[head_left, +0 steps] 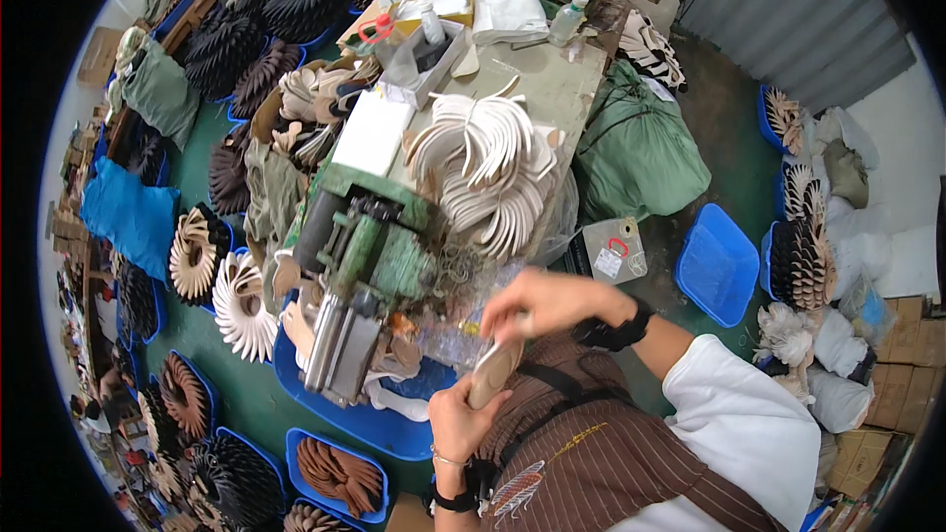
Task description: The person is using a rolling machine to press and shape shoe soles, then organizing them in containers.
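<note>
Pinching the tan sole piece (497,370) from below, the left hand (467,426) is closed on its lower end, with the thumb pressed against the near side; the piece sits tilted in front of the striped apron (611,433), its upper end pointing toward the right hand (554,303). That right hand is bent over the top with its fingers curled, close to the upper tip, though whether they touch it or grip anything I cannot tell. Judging by its thin, flat, rounded shape, the piece should be light, springy rather than rigid, and hard to break; its face looks matt, so it probably won't slip much in dry fingers (dust on it, if there is any, could change that). The long side edges look like the best hold: thumb on one face, fingers behind, near the lower end, leaving the upper edge free. A pinch at the very tip would likely let it flex or twist. The pale pieces (493,153) stacked in curved fans on the table (557,67) look similarly thin, and would perhaps slide over one another if lifted by the handful. The green machine (347,271) stands just left of the hands, above a blue tub (340,426).
</note>
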Motion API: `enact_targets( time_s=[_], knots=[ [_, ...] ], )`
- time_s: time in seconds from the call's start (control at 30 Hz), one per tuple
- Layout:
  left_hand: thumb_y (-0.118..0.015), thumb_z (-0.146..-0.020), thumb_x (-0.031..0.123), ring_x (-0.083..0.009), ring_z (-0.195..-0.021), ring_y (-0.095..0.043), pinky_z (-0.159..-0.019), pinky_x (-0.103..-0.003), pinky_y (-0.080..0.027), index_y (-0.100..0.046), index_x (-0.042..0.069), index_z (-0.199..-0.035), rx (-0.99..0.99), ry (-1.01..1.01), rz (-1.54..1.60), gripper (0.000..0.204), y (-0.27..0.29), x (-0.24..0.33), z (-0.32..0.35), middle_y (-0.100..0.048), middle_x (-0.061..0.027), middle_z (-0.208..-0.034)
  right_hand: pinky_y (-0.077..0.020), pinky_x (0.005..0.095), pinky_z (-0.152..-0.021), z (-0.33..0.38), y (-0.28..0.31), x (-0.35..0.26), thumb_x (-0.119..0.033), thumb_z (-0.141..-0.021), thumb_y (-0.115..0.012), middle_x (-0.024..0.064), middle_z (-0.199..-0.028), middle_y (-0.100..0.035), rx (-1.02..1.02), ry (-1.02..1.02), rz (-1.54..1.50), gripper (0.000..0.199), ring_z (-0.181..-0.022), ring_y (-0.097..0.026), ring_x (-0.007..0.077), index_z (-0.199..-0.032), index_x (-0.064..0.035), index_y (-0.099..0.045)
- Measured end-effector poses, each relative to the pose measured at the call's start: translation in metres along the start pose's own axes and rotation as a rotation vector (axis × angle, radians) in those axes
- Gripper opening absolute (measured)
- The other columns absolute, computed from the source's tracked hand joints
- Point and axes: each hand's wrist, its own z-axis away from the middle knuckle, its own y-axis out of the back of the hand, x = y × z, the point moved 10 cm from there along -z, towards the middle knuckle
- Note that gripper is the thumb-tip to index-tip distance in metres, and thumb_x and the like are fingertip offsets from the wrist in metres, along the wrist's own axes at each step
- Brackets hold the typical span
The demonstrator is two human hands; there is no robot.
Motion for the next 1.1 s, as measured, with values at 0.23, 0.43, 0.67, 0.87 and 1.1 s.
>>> enact_targets(
  time_s=[0.23, 0.43, 0.67, 0.87, 1.1],
  knots=[
    [-0.068, -0.081, 0.002, -0.0117, -0.082, -0.06, -0.068, -0.022, -0.048, -0.052, -0.003, -0.122, 0.391, 0.215, 0.655, 0.044, -0.014, 0.007, -0.121, -0.066, -0.0071, -0.1, -0.05, 0.0268, -0.078, 0.051, 0.328, 0.187, 0.003, -0.085, -0.054, 0.0101, -0.095, -0.066, 1.011, -0.105, -0.448, 0.029, -0.088, -0.063, 0.0161, -0.113, -0.0002, -0.057],
    [-0.051, -0.087, 0.004, -0.0126, -0.065, -0.054, -0.059, -0.026, -0.044, -0.054, -0.001, -0.124, 0.656, 0.167, -0.132, 0.037, 0.018, 0.076, -0.248, -0.064, -0.0159, -0.086, -0.0482, 0.0279, -0.08, -0.041, 0.412, 0.294, 0.012, -0.074, -0.055, 0.0139, -0.117, -0.057, 0.986, -0.169, -0.329, 0.057, -0.102, -0.058, 0.0193, -0.128, -0.0045, -0.047],
    [-0.054, -0.081, 0.062, -0.0486, -0.111, -0.049, -0.093, -0.047, -0.042, -0.048, -0.01, -0.122, 0.323, 0.651, -0.342, 0.082, -0.036, 0.045, -0.372, -0.038, -0.036, -0.131, -0.0477, 0.0262, -0.085, -0.073, 0.351, 0.222, 0.016, -0.066, -0.05, 0.0145, -0.112, -0.065, 0.535, 0.138, -0.261, 0.033, -0.105, -0.06, 0.0176, -0.092, 0.0029, -0.066],
    [-0.067, -0.069, 0.064, -0.0494, -0.116, -0.046, -0.096, -0.045, -0.041, -0.043, -0.019, -0.121, 0.614, 0.758, -0.248, 0.101, -0.038, 0.002, -0.366, -0.045, -0.0409, -0.121, -0.0463, 0.0337, -0.095, -0.044, 0.32, 0.191, 0.016, -0.064, -0.046, 0.0158, -0.111, -0.065, 0.568, 0.205, -0.307, 0.032, -0.112, -0.058, 0.0266, -0.087, 0.0043, -0.067],
    [-0.076, -0.071, 0.04, -0.0317, -0.107, -0.056, -0.092, -0.037, -0.043, -0.047, -0.01, -0.126, 0.591, 0.616, 0.094, 0.079, -0.044, -0.043, -0.353, -0.056, -0.0262, -0.117, -0.0466, 0.0304, -0.089, -0.035, 0.347, 0.278, 0.005, -0.077, -0.055, 0.0106, -0.102, -0.063, 0.938, -0.252, -1.149, 0.031, -0.101, -0.059, 0.0176, -0.108, 0.0047, -0.056]
  ],
)
